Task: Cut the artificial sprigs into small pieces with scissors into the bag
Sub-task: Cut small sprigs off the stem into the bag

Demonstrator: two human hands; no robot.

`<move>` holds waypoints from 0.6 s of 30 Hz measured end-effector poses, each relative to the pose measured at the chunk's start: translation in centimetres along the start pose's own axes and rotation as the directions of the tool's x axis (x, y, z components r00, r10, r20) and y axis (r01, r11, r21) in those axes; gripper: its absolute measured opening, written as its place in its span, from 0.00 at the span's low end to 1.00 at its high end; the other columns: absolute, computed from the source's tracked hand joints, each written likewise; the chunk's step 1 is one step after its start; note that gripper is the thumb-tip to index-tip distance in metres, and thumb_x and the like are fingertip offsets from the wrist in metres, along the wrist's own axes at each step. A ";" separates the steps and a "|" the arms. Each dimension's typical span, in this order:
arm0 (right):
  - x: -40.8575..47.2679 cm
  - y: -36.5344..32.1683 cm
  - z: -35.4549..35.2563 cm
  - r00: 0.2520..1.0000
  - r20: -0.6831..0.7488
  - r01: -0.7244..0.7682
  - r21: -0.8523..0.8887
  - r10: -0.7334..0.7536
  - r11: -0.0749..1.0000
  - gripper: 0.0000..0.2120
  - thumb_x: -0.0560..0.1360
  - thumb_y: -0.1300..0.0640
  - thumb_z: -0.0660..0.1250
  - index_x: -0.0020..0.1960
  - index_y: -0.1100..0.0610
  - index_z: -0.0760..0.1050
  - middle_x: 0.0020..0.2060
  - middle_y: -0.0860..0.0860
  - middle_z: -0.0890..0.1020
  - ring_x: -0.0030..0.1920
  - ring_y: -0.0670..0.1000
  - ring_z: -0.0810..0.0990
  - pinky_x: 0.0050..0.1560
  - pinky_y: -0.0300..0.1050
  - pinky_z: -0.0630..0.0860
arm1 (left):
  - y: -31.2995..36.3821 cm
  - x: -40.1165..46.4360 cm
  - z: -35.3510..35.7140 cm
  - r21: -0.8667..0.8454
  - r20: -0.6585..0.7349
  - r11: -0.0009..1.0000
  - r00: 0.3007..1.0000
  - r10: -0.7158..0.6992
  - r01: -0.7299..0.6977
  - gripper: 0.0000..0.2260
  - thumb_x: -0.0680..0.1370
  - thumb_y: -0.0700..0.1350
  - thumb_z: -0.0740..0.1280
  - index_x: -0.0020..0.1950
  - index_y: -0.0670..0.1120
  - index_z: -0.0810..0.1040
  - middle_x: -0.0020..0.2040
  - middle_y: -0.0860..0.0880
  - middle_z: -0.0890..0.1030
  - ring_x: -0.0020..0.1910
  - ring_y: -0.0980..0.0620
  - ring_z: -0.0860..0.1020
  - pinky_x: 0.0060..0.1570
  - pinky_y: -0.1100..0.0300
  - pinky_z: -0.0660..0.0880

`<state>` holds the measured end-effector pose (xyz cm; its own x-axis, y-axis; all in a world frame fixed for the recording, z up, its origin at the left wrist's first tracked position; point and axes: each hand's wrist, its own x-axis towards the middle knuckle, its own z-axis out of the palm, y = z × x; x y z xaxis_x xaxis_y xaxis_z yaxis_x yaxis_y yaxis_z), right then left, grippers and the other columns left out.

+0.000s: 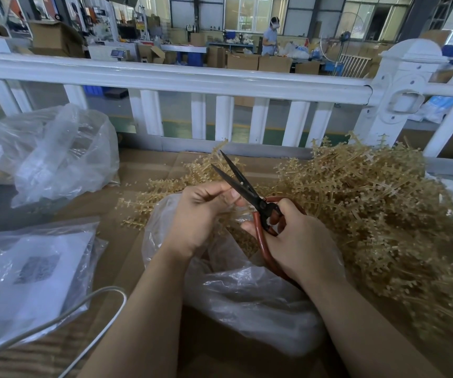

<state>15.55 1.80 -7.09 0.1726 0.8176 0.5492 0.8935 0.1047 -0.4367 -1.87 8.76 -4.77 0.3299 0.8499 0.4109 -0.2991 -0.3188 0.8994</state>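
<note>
A: How would the tan, knobbly artificial plastic sprigs (370, 203) handle, by the look of them?

B: Light and springy, likely. The thin stems should bend rather than snap, and the beaded side shoots probably tangle with their neighbours. The big heap lies from about two to four o'clock of the hands, on the brown cardboard-covered table (149, 241). A sprig is best taken by its main stem, close to the cut, so it cannot whip away.

A: Is that what the person is doing?

B: Roughly. The left hand (195, 214) has its fingers curled together and pinches a sprig at the blades' base; the exact grip is partly hidden.

A: And the other?

B: The right hand (293, 238) is wrapped round the red-handled black-bladed scissors (244, 186), fingers through the loops, blades parted and pointing to eleven o'clock.

A: Where will pieces land?

B: The clear crumpled plastic bag (247, 290) sits open directly beneath both hands, at six o'clock of the blades.
</note>
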 end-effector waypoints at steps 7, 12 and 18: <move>0.1 0.2 0.1 1.000 -0.015 -0.007 -0.031 0.007 0.999 0.31 0.66 0.15 0.51 0.43 0.43 0.66 0.30 0.38 0.76 0.29 0.38 0.76 0.27 0.36 0.70 | 0.0 0.1 0.1 0.060 -0.014 0.998 1.000 0.020 -0.020 0.07 0.79 0.32 0.64 0.45 0.34 0.82 0.39 0.44 0.84 0.41 0.46 0.81 0.44 0.56 0.78; 0.3 0.3 0.4 1.000 -0.001 -0.016 -0.048 0.016 0.999 0.32 0.67 0.15 0.51 0.45 0.43 0.67 0.34 0.38 0.78 0.33 0.41 0.79 0.32 0.44 0.80 | -0.1 0.1 0.2 0.092 -0.047 0.995 0.998 0.048 -0.043 0.07 0.80 0.30 0.63 0.46 0.31 0.80 0.42 0.36 0.82 0.42 0.43 0.80 0.47 0.50 0.77; 0.1 0.2 0.3 1.000 -0.008 -0.009 -0.041 0.009 0.999 0.31 0.67 0.15 0.50 0.43 0.43 0.65 0.30 0.38 0.77 0.29 0.38 0.76 0.28 0.40 0.77 | -0.2 0.2 0.2 0.102 -0.029 0.994 0.999 0.034 -0.031 0.06 0.80 0.31 0.63 0.46 0.32 0.79 0.41 0.38 0.81 0.42 0.41 0.78 0.48 0.43 0.75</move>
<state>15.60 2.05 -7.34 0.1840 0.8139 0.5511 0.9079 0.0741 -0.4125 -1.62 8.87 -4.82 0.2930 0.8505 0.4367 -0.2164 -0.3859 0.8968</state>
